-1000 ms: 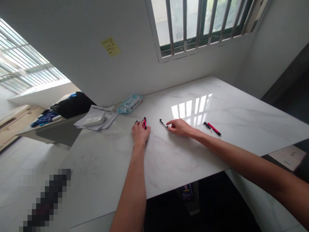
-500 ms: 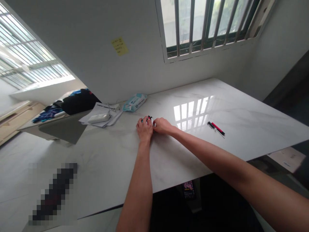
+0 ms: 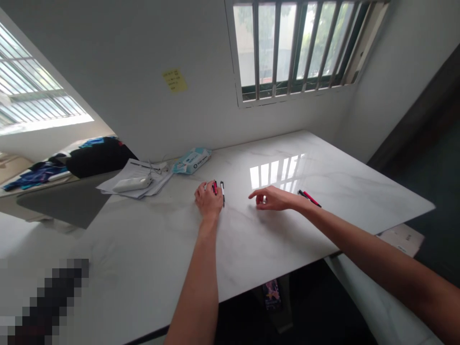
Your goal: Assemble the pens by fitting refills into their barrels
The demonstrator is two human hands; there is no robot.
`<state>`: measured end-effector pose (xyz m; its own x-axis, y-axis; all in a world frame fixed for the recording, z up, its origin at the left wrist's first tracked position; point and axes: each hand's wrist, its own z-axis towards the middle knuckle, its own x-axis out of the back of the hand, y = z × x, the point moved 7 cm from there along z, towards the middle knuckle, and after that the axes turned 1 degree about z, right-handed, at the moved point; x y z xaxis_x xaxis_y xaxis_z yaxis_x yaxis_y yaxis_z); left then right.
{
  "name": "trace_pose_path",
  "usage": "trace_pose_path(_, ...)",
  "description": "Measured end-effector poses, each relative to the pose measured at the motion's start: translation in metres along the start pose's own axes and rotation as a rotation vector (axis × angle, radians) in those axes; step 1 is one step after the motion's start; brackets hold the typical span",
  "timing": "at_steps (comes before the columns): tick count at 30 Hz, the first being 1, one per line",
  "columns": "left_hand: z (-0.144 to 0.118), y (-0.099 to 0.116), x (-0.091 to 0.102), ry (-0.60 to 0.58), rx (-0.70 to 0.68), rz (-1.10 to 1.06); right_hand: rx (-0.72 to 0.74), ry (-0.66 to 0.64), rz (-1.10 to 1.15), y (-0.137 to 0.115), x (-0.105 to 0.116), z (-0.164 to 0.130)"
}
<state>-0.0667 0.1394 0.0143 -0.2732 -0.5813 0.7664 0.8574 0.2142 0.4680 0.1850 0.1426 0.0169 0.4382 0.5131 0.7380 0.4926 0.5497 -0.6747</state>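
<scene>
My left hand rests on the table with its fingers curled round a small group of pens, partly hidden beneath it. A red pen shows beside the index finger. Along the hand's right side lies a white and black pen. To the right, my right hand hovers just over the tabletop, index finger stretched out, thumb apart and nothing visible in it. Beyond its wrist lie a red pen and a black pen, partly covered by the forearm.
The marble-patterned table stands against the wall. At the back left are a blue wipes packet, papers and a white device. A phone lies below the table's front edge. A yellow note hangs on the wall.
My right hand has left the pens beside my left hand and moved right, its fingers opening. My left hand stays on the pens. The camera view has shifted slightly.
</scene>
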Motion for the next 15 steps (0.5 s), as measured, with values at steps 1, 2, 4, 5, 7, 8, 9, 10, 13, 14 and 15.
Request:
trace_pose_path(1,0.0,0.006,0.0,0.006,-0.044,-0.021,0.009,0.038,-0.023,0.009,0.013,-0.018)
trace_pose_path(2,-0.001,0.014,0.0,0.014,-0.095,-0.042,0.007,0.079,-0.035,0.019,0.026,-0.036)
trace_pose_path(4,-0.006,0.031,0.0,0.028,-0.208,-0.083,-0.005,0.165,-0.037,0.039,0.054,-0.068)
trace_pose_path(5,-0.01,0.04,0.0,0.031,-0.263,-0.105,-0.014,0.205,-0.049,0.047,0.068,-0.081)
trace_pose_path(7,-0.019,0.055,0.0,0.016,-0.358,-0.146,-0.038,0.264,-0.069,0.063,0.092,-0.102)
trace_pose_path(8,-0.023,0.061,-0.001,0.007,-0.39,-0.164,-0.057,0.266,-0.077,0.071,0.101,-0.108)
trace_pose_path(9,-0.027,0.066,-0.001,-0.004,-0.411,-0.18,-0.078,0.25,-0.081,0.077,0.107,-0.113)
trace_pose_path(10,-0.03,0.07,-0.002,-0.012,-0.422,-0.194,-0.095,0.216,-0.078,0.083,0.11,-0.115)
trace_pose_path(13,-0.035,0.075,-0.003,-0.037,-0.434,-0.228,-0.128,0.095,-0.037,0.099,0.106,-0.114)
trace_pose_path(14,-0.036,0.076,-0.003,-0.048,-0.434,-0.235,-0.138,0.072,-0.018,0.103,0.103,-0.112)
trace_pose_path(15,-0.037,0.076,-0.003,-0.057,-0.432,-0.241,-0.15,0.058,-0.001,0.107,0.099,-0.11)
